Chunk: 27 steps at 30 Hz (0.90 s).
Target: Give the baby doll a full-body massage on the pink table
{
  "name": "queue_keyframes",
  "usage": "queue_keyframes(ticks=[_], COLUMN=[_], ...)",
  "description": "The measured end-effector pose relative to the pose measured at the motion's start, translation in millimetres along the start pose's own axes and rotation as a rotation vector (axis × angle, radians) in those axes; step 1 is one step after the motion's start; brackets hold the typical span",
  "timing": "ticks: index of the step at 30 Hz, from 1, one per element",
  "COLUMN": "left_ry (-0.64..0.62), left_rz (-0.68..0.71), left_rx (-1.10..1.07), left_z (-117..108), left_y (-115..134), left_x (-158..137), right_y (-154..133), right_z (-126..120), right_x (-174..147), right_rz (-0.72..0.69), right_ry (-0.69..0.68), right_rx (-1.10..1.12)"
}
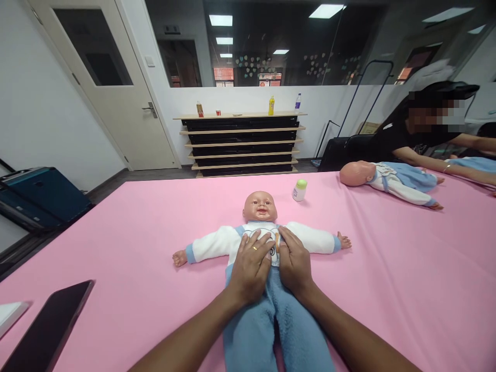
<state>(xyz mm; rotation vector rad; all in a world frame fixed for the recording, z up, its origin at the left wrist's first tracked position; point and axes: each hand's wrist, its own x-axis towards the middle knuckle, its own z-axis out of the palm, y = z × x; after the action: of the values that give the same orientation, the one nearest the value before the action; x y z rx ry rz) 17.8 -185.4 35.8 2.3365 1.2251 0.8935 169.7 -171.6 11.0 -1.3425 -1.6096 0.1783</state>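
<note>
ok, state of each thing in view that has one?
Near doll: face up, arms spread
Left hand: on near doll
Right hand: on near doll
Jar: lid on, upright
Phone: screen dark
Door: shut
Far doll: lying down
Yellow bottle: standing

A bald plastic doll (274,289) lay on a flat pink tabletop (155,299), a black rectangular phone (48,328) left of it. A round white green-lidded bottle (299,191) stood right of its head (260,206).

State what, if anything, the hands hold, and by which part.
No clear hold shows: the left hand and right hand rest on the chest of the baby doll, over its white top. Whether either pinches that top is unclear.
</note>
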Motion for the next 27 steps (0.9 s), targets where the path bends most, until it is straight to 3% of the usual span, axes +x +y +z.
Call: queue_keyframes(ticks=[6, 9, 12, 15, 20, 24, 27], left_ry=[0.182, 0.340, 0.474, 0.507, 0.440, 0.315, 0.197], left_rz=[-0.144, -0.167, -0.197, -0.188, 0.058, 0.243, 0.307], left_rx=[-0.150, -0.248, -0.274, -0.226, -0.117, -0.061, -0.020], left_z=[13, 20, 23, 20, 11, 7, 4], left_y=[-19, -29, -30, -22, -8, -7, -9], left_x=[0, -1, -3, -7, -14, -16, -14], right_y=[-13, -21, -24, -23, -17, -10, -2], right_z=[-10, -16, -16, -13, -8, -3, 1], right_x=[-3, -2, 3, 8, 14, 11, 4], right_rz=[-0.329, -0.546, -0.639, -0.591, -0.441, -0.296, -0.161], right_ry=[-0.005, -0.155, -0.343, -0.426, -0.441, -0.362, -0.241], right_rx=[0.112, 0.166, 0.151, 0.091, -0.007, -0.083, -0.146])
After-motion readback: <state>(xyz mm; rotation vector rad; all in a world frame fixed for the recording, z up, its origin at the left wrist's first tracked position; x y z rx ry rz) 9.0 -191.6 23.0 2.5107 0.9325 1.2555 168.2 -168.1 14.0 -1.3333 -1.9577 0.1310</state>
